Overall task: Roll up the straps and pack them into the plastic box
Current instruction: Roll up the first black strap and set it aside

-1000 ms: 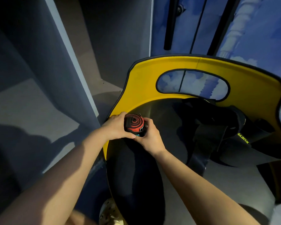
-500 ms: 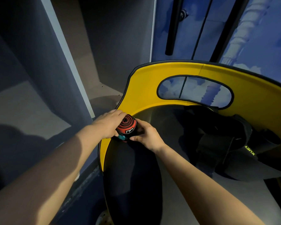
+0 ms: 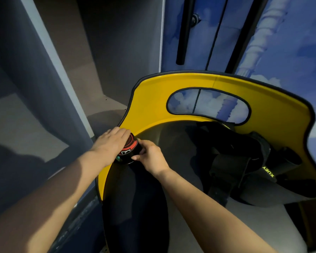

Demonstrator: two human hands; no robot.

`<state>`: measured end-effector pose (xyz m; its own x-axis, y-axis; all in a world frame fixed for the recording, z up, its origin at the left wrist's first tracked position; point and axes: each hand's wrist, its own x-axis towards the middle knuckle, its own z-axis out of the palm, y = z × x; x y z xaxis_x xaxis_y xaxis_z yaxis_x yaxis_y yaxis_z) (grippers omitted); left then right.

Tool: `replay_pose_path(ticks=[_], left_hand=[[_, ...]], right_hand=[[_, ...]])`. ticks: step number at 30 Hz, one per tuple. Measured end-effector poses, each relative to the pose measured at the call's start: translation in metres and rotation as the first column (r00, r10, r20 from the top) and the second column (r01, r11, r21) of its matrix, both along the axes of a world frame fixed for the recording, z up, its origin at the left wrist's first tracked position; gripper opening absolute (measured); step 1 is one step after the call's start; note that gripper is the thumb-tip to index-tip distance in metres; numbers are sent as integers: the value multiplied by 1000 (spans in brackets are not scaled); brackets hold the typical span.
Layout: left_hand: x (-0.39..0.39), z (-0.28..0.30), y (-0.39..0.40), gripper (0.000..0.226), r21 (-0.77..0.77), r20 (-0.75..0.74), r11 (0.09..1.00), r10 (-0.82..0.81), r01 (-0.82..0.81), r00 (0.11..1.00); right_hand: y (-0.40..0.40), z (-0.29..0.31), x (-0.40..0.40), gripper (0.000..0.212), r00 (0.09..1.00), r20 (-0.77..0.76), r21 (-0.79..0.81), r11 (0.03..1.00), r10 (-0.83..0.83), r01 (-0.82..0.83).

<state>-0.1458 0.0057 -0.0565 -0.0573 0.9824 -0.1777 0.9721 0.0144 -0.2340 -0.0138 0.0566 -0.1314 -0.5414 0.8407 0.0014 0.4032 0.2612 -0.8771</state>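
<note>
Looking down through the head camera, I see both of my bare forearms reaching forward to meet at the left edge of a yellow chair [image 3: 226,92] with a dark seat and an oval cut-out in its backrest.

Between the hands sits a rolled strap [image 3: 129,149], wound into a tight coil. Its upturned end shows red and black spiral layers, and its black side carries a red band with a small white mark and a spot of teal at the lower edge. The roll is tilted, its spiral face turned up and to the left, and it sits right at the seat's left rim where yellow meets black.

My left hand [image 3: 110,143] lies over the top and left side of the roll, fingers laid across the spiral end, gripping it from above. My right hand [image 3: 150,156] closes on the roll from the right, thumb and fingertips pinching its black side wall. Both hands are touching the roll.

Farther right on the seat lies a heap of black straps [image 3: 244,161], loose and overlapping, one piece printed with yellow-green letters that I read as "XUEY". Left of the chair stands a grey cabinet [image 3: 44,88] with open shelves. Behind the chair is a blue wall with painted clouds [image 3: 290,42].
</note>
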Motion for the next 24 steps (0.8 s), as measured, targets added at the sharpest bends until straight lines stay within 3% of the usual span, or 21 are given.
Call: replay_pose_path(ticks=[7, 12, 16, 18, 20, 24], left_hand=[[23, 25, 7, 77, -73, 80, 988, 144, -138, 986], [60, 29, 13, 63, 77, 128, 997, 5, -15, 992], [108, 19, 18, 55, 131, 288, 990, -83, 46, 954], [133, 9, 20, 45, 141, 445, 990, -85, 24, 891], [159, -4, 22, 34, 73, 648, 996, -13, -45, 761], [210, -37, 20, 41, -202, 822, 970, 243, -135, 515]], right_hand=[[-7, 14, 29, 76, 988, 129, 16, 997, 79, -82], [-9, 29, 89, 76, 953, 297, 177, 977, 63, -120], [-10, 41, 147, 62, 916, 401, 311, 936, 29, -166], [-8, 46, 175, 48, 895, 445, 456, 868, -31, -197], [-5, 47, 200, 34, 874, 473, 599, 770, -116, -221], [-4, 41, 244, 32, 835, 523, 691, 658, -172, -298]])
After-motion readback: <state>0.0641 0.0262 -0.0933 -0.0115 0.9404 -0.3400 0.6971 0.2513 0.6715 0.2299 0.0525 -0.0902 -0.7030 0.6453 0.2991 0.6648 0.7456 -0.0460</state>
